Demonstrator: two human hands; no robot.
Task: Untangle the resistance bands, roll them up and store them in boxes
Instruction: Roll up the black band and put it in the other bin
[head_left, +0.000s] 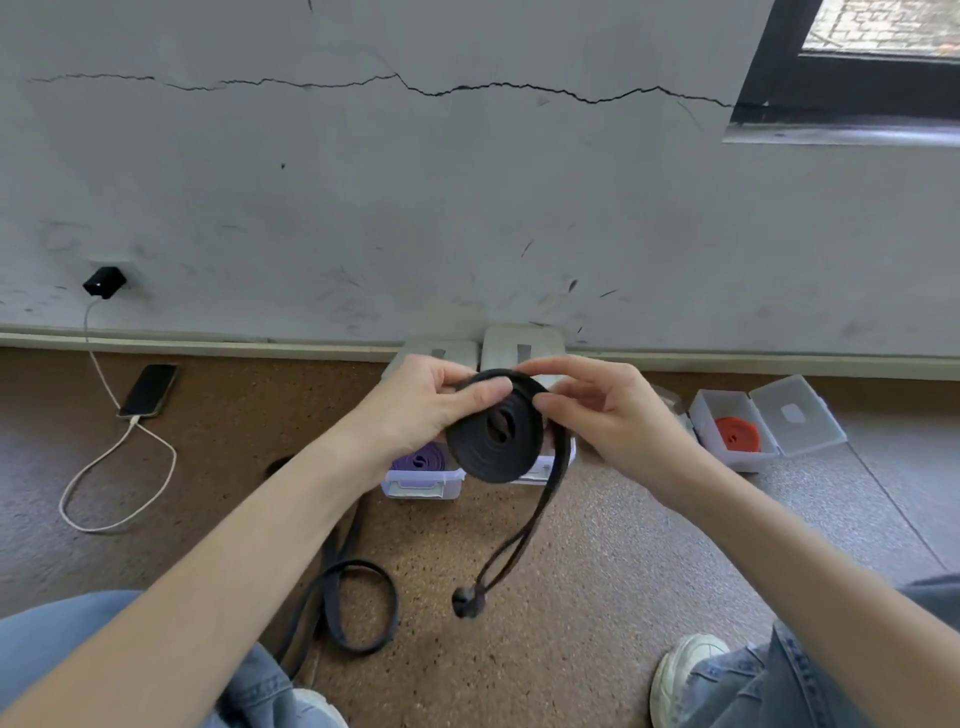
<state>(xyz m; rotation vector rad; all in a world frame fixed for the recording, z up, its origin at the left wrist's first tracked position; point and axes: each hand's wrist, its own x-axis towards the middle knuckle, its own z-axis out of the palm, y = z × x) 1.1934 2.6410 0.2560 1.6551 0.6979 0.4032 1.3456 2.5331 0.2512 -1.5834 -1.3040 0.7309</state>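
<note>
Both the left hand (431, 402) and right hand (597, 410) pinch the black band coil (493, 441), which hides most of the clear box (550, 467) behind it, tail dangling over open floor (597, 545).

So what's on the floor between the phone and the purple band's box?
In the head view, only bare brown floor shows between the phone and the box with the purple band; the left arm hides the near part.

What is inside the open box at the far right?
A rolled orange band lies inside the clear box, its lid hinged open. Anything beneath the roll is covered.
</note>
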